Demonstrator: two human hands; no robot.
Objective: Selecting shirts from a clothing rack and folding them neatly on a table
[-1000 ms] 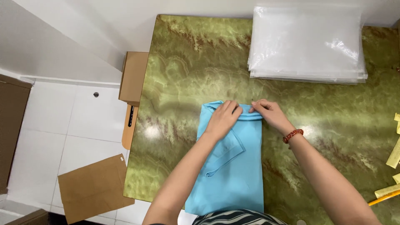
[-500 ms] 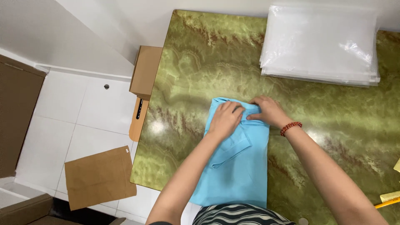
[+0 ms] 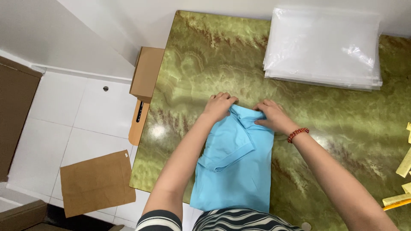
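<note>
Head view: both hands at the collar end of a light blue polo shirt on a green marbled tabletop.

Left hand curled over the shirt's top left corner, fingers bent down and pinching the fabric; right hand pressed on the top right corner beside the collar, fingers closed on the cloth, a red bead bracelet at the wrist. Shirt folded into a narrow rectangle, one short sleeve turned inward across the front, lower hem reaching the near table edge. Stack of clear plastic bags far right on the table, well apart from the shirt. Yellow strips at the right edge. Cardboard box just beside the table's left side; flat brown cardboard sheet on the white tiled floor.
</note>
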